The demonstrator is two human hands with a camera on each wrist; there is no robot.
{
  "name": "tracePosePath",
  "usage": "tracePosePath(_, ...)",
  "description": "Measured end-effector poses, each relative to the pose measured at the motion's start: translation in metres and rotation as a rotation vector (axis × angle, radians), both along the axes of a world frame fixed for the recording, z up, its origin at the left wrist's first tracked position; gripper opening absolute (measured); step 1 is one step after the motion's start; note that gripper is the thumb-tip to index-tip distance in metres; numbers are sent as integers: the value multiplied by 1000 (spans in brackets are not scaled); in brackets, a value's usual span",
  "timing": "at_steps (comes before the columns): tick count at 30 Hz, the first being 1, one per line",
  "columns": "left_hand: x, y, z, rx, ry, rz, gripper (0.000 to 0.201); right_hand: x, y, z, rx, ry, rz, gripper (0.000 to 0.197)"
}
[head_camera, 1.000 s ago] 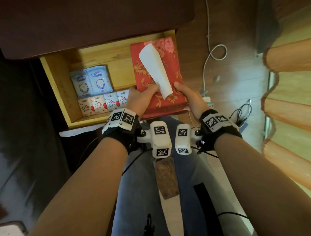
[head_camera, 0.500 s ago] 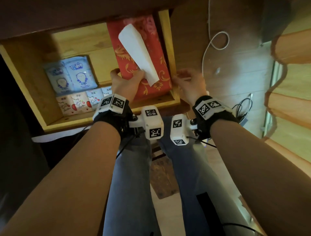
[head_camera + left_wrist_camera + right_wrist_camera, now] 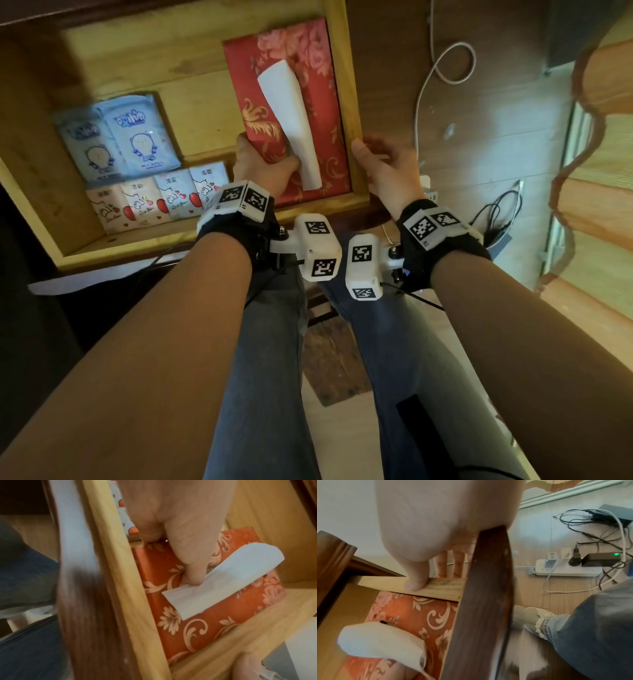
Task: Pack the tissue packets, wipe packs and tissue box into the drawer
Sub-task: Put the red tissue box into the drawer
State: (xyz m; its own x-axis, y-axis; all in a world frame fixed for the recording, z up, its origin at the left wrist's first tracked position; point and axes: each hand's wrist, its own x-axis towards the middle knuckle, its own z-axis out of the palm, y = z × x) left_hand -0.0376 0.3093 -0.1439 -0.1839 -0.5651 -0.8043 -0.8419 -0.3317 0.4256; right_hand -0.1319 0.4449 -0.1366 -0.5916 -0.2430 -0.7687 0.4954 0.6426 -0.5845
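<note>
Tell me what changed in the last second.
The tissue box went from over the front edge down into the drawer, along its right wall. The right hand let go and rests its thumb on that wall. The left hand still holds the box. The tissue packets and wipe packs stayed put.

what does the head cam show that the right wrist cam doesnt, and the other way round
Only head: the blue wipe packs and the small tissue packets in the drawer's left part. Only right wrist: a black adapter with a green light. Both: the red tissue box with its white tissue, and the right hand, thumb on the drawer rim.
</note>
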Motion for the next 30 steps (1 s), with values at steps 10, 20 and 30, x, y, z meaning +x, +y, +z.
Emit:
tracePosePath(10, 3, 3, 1, 25, 11, -78, 70, 3, 5, 2, 33, 126, 30, 13)
tracePosePath(20, 59, 3, 51, -40, -2, -262, 37, 40, 9, 32, 173, 519, 214, 30)
tracePosePath(30, 124, -2, 68, -152, -264, -311, 56, 94, -6, 46, 249, 518, 769, 34)
